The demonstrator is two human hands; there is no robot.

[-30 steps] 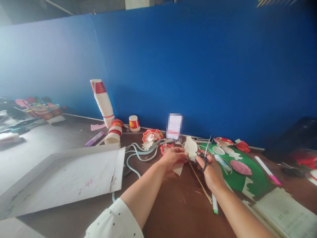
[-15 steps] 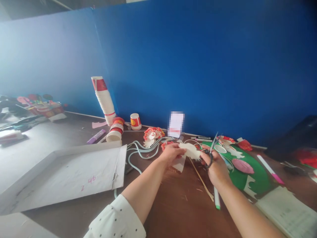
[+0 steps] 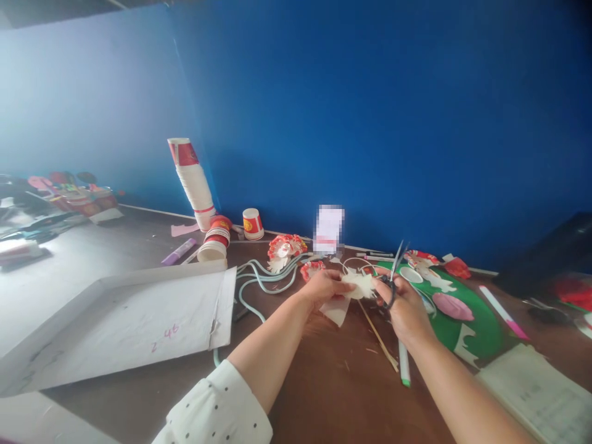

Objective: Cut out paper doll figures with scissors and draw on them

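Observation:
Between my hands is a cream paper cutout (image 3: 357,286) with a jagged, fringed edge. My left hand (image 3: 324,288) pinches its left side, thumb on top. My right hand (image 3: 407,311) is closed around the black-handled scissors (image 3: 389,295), whose blades point up and away from the paper. Fingertips of that same hand touch the cutout's right edge. Below the cutout lie a white paper scrap (image 3: 337,311) and a thin wooden stick (image 3: 379,336). A white marker with a green tip (image 3: 404,367) rests under my right wrist.
On the left is a shallow white box lid (image 3: 139,320). Behind it leans a tall stack of paper cups (image 3: 192,185), with one cup (image 3: 252,224) upside down nearby. Pale cables (image 3: 263,283) run beside cut cup pieces (image 3: 287,250). Green paper (image 3: 483,330) and a notebook (image 3: 536,394) lie right.
The cutout has turned in my hands and now shows its fringed edge more clearly. My left fingers have shifted slightly right along it. The scissors stay in my right hand.

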